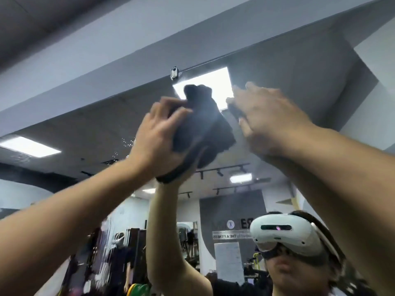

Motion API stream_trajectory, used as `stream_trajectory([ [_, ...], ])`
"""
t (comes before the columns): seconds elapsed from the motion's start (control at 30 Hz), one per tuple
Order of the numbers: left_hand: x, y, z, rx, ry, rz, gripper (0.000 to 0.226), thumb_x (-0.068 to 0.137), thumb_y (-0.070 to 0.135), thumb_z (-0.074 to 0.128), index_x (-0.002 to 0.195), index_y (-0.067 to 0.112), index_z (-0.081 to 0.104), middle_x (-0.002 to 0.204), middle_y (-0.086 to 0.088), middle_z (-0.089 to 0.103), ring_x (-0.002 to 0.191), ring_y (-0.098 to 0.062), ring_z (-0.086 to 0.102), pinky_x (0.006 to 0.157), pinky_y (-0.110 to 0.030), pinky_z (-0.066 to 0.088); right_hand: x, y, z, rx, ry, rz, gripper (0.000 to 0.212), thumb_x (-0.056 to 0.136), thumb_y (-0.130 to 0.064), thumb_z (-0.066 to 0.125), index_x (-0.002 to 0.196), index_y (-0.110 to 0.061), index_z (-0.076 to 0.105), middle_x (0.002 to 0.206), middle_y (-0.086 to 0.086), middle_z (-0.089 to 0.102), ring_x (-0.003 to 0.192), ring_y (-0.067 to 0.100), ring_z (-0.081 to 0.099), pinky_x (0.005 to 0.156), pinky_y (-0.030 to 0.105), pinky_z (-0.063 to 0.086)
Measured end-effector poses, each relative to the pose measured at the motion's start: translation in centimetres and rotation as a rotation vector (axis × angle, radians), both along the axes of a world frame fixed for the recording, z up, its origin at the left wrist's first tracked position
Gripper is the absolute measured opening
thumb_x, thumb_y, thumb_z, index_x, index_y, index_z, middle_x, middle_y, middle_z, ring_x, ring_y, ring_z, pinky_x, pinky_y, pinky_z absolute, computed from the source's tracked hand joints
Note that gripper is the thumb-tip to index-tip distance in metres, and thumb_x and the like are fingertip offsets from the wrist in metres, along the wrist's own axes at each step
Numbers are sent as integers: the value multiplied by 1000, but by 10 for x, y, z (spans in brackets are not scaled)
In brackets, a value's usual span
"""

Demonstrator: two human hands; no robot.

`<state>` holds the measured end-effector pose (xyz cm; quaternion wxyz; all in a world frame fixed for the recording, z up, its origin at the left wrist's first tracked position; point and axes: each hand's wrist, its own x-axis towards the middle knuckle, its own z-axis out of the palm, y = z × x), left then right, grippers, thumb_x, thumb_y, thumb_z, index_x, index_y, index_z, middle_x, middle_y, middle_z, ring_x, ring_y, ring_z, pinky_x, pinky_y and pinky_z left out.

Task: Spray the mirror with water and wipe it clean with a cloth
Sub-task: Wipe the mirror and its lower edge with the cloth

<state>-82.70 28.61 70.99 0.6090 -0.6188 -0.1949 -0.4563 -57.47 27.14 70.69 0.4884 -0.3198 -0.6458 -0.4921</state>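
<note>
Two raised hands and one dark cloth (203, 129) against one mirror (299, 86). The left hand (156, 133) presses the bunched cloth to the glass near its top edge, fingers (171, 105) curled over the cloth's left side. Just right, the right hand (269, 120) lies blurred, fingers spread; whether it touches the cloth cannot be told.

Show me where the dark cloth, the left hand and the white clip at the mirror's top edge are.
dark cloth (203, 127): head view, middle of the bunched fabric.
left hand (158, 137): head view, back of the hand gripping the cloth.
white clip (174, 72): head view, its body on the mirror's top edge.
</note>
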Motion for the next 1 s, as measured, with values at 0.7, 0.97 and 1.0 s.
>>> stream_trajectory([
  [0.7, -12, -14, -27, -64, -192, 107, 61, 79, 74, 59, 116, 26, 54, 132, -9, 49, 110, -31, 49, 89, -48, 49, -55, -8, 22, 57, 140, 120, 48, 96, -42, 29, 124, -17, 59, 125, 11, 59, 112, 34, 51, 97, 47, 35],
  [0.97, -45, -4, -93, 2, 197, 98, 53, 79, 52, 70, 122, 24, 56, 132, -13, 48, 105, -35, 57, 82, -46, 49, -82, 8, 11, 19, 34, 84, 33, 103, -37, 33, 117, -21, 58, 130, 5, 50, 124, 27, 37, 106, 45, 29],
  [1.0, -51, -3, -82, 15, 196, 107, 54, 78, 50, 71, 122, 23, 55, 131, -14, 48, 105, -35, 57, 82, -45, 50, -82, 6, 9, 23, 49, 76, 30, 104, -35, 35, 120, -21, 56, 130, 5, 49, 125, 25, 35, 106, 44, 29],
])
